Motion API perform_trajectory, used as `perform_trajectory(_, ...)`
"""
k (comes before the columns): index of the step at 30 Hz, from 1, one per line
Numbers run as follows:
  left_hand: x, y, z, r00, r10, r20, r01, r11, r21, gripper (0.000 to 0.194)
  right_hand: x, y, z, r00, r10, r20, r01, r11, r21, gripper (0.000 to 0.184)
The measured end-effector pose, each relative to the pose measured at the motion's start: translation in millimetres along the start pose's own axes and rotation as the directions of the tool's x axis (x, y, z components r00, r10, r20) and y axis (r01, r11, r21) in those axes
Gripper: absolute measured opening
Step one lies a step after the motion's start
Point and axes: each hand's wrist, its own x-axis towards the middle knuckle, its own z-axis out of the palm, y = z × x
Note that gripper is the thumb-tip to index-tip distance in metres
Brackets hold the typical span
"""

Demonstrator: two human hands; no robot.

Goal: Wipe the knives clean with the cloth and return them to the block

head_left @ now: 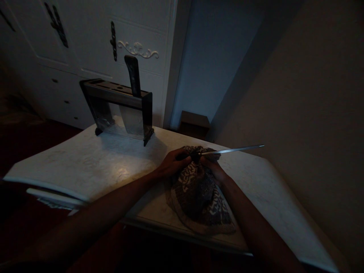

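A long thin steel rod [236, 150], like a sharpening steel, points to the right above the table. My left hand [172, 163] is closed round its dark handle. My right hand [212, 167] is closed on the patterned cloth [199, 197] and presses it against the rod's base. The cloth lies bunched on the white table [93, 163] between my forearms.
A knife block [119, 108] stands at the table's far side with one dark-handled knife [133, 76] in it. White cabinet doors [85, 38] stand behind. A small dark box [195, 123] sits by the wall. A wall runs close on the right.
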Motion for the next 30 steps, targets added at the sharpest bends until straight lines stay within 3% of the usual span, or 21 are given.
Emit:
perform_trajectory(7,3,2,-7.9,0.985,-0.156,0.074,0.169,0.953,-0.25,0.053,0,3,1,1.0,-0.012,0.003,0.011,0.997,0.071,0.048)
perform_trajectory(12,3,8,-11.0,0.959,-0.249,0.134,0.276,0.927,-0.255,0.059,-1,3,-1,0.999,-0.021,0.037,0.017,0.996,0.092,0.046)
perform_trajectory(17,6,5,-14.6,0.957,-0.241,0.163,0.266,0.951,-0.156,0.059,-6,-1,-1,1.0,0.009,0.026,-0.011,0.998,0.066,0.055)
perform_trajectory(22,6,5,-15.4,0.946,-0.262,0.193,0.294,0.941,-0.164,0.062,-8,-3,0,1.0,0.007,0.017,-0.007,1.0,0.025,0.053)
perform_trajectory(30,1,11,-7.0,0.966,-0.238,0.099,0.254,0.941,-0.224,0.055,-6,-3,3,0.998,0.054,-0.031,-0.052,0.996,0.079,0.052)
